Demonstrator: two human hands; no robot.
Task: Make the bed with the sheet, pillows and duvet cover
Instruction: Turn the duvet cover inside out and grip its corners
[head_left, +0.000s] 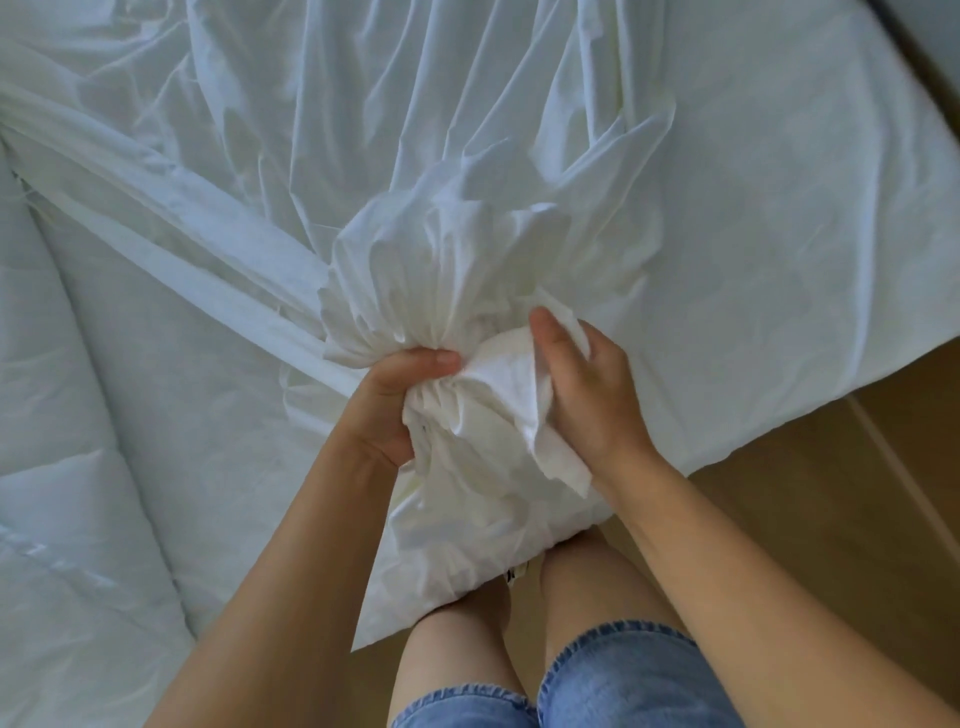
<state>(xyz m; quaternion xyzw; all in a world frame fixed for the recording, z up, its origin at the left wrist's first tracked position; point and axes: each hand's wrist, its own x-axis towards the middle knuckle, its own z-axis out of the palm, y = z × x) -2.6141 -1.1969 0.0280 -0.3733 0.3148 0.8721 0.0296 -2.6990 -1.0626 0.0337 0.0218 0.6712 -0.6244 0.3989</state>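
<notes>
Bunch of duvet cover (441, 270) in left hand (397, 402), fold in right hand (592, 395).

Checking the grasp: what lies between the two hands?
Head view: a gathered bunch of white cloth fills the gap; the left hand grips its neck, the right hand holds a fold.

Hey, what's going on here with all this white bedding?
A person stands at the edge of the bed, working on a big white cloth, probably the duvet cover, which lies in creases across it. The left hand grips a gathered bunch of the cloth, and the right hand holds a fold right beside it. The quilted duvet lies on the left. The bed is not yet made.
</notes>
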